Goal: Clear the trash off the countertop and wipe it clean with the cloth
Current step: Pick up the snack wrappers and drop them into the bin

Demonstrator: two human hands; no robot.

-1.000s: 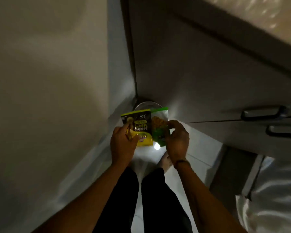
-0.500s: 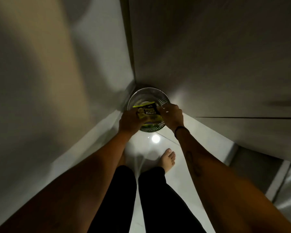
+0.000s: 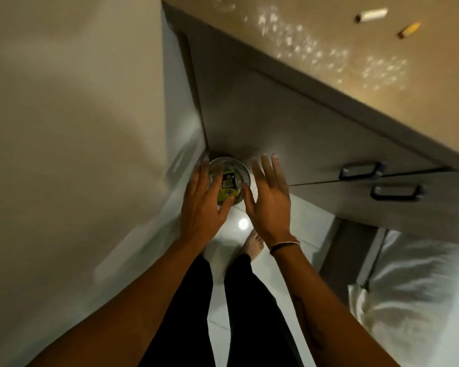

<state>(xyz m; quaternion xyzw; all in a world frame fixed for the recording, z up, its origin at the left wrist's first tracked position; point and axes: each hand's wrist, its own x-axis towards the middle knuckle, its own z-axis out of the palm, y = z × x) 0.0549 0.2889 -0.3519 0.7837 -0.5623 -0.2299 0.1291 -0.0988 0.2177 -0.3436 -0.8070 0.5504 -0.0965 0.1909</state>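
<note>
A round metal trash bin (image 3: 243, 172) stands on the floor in the corner between the wall and the cabinet. Yellow and green snack wrappers (image 3: 228, 185) lie inside it. My left hand (image 3: 203, 205) hovers above the bin's left side, fingers spread and empty. My right hand (image 3: 269, 200) is raised beside the bin's right rim, also open with nothing in it. The beige countertop (image 3: 329, 62) runs across the upper right; a white scrap (image 3: 372, 15) and a yellow scrap (image 3: 409, 29) lie on it. No cloth is in view.
Grey cabinet fronts with two dark handles (image 3: 361, 169) (image 3: 395, 193) sit under the counter. A cream wall (image 3: 64, 128) closes the left side. My legs and bare foot (image 3: 253, 245) stand on glossy white tiles. White fabric (image 3: 408, 300) lies at lower right.
Both hands held the snack wrappers, lowered them into the bin, then let go. The hands have lifted back up and opened; the wrappers stay in the bin.
</note>
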